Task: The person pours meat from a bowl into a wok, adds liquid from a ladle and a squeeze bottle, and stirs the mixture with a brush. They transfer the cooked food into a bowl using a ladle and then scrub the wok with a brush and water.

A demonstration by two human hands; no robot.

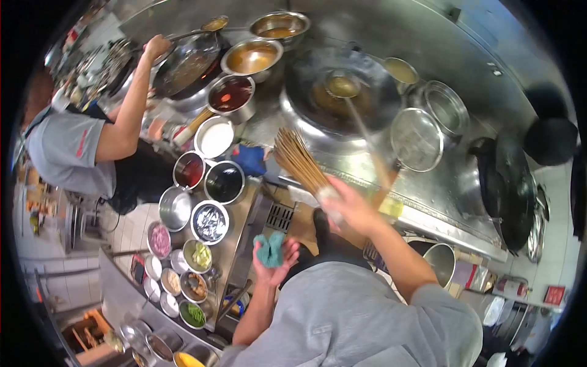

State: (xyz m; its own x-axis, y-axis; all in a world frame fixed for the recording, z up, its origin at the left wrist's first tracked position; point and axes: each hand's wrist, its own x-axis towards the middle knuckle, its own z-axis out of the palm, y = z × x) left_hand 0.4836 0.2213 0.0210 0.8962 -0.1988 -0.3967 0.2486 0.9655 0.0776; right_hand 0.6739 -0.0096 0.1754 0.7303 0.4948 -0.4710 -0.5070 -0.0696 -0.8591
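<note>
My right hand (pixel 351 207) grips the pale wrapped handle of a bamboo wok brush (pixel 299 160), its bristles pointing up and left in front of the stove. A folded green cloth (pixel 269 248) lies in my left hand (pixel 273 270), with the fingers curled about it. Beyond the brush, a large wok (pixel 299 79) sits on the burner with brownish liquid in it. A ladle (pixel 342 85) rests with its bowl in that wok, and its handle slants toward me. To the right of it is a round mesh strainer (pixel 417 139).
A co-worker (pixel 73 147) at the left works over another wok (pixel 186 67). Metal pots of sauce (pixel 231 95) and several bowls of chopped ingredients (pixel 197 255) line the left counter. Stacked woks (pixel 498 189) stand at the right. Steel bowls of amber liquid (pixel 252 58) sit between the burners.
</note>
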